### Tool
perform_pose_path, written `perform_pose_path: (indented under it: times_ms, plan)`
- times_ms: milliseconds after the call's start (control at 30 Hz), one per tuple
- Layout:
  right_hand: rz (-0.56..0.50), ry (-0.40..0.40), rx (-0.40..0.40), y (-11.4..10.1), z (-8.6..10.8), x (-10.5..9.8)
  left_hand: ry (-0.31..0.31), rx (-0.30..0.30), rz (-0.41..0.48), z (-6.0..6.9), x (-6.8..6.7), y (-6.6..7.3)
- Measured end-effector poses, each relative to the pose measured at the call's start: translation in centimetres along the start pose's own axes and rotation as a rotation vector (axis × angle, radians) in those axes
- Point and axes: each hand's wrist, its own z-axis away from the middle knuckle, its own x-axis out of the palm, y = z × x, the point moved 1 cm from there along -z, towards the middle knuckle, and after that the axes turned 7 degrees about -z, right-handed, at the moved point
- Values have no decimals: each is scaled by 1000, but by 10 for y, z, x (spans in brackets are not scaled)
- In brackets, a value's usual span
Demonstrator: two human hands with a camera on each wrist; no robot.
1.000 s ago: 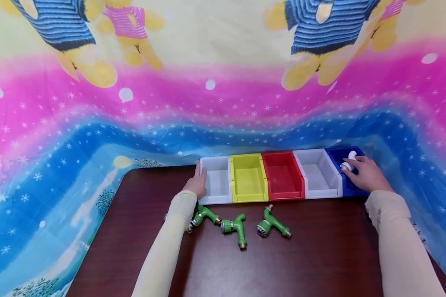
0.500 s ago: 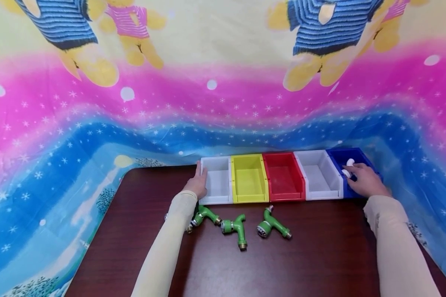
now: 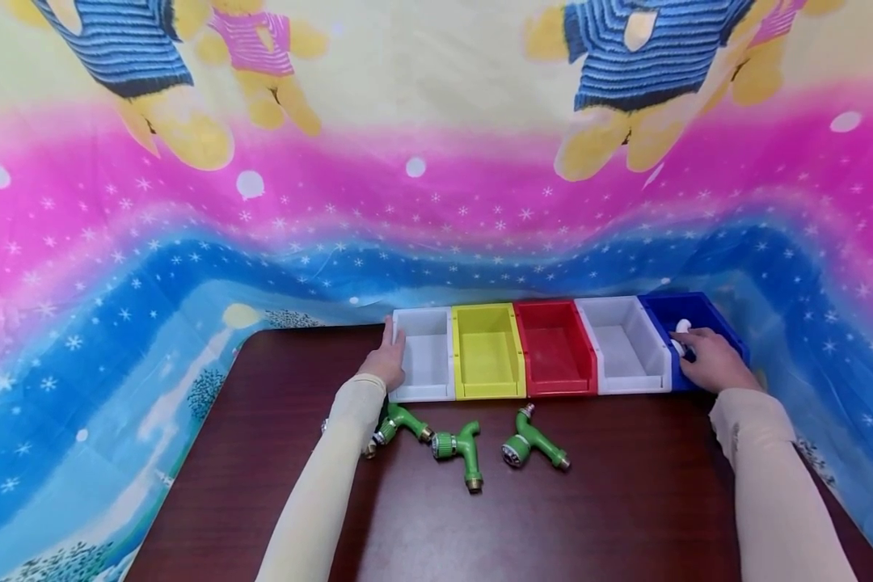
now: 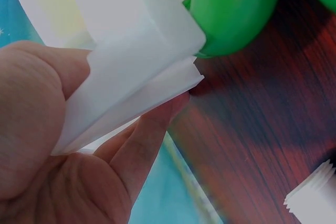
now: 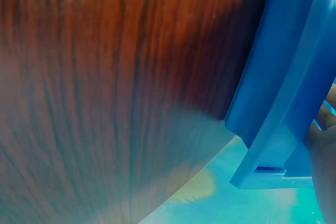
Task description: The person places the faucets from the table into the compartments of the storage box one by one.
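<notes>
In the head view, my left hand holds the side wall of the leftmost white bin. The left wrist view shows the thumb on one side of that white wall and fingers on the other. My right hand reaches into the dark blue bin at the right end, gripping a white plastic tap with a curved spout. The hand covers most of this tap. In the right wrist view, the blue bin's wall hides much of the hand, with only some fingers showing.
Between the end bins stand a yellow bin, a red bin and another white bin. Green taps lie in front: one in the middle, one to its right, another near my left sleeve. Patterned cloth hangs behind.
My right hand has lowered the white tap deeper into the blue bin, moving slightly left and down. My left hand stays on the white bin, and the green taps have not moved.
</notes>
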Motion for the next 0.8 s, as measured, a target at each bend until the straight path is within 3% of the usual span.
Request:
perform_pose_path:
  times_ms: [300,533,800]
  plan:
    - [-7,-60,-2,3,1,-5,-8,1,20,-1,-1,0]
    - [-21,-105,20,6,1,-7,4,-10,-30,-4,3,-1]
    - [-105,-152,18,5,5,-11,6,-18,-28,-3,2,1]
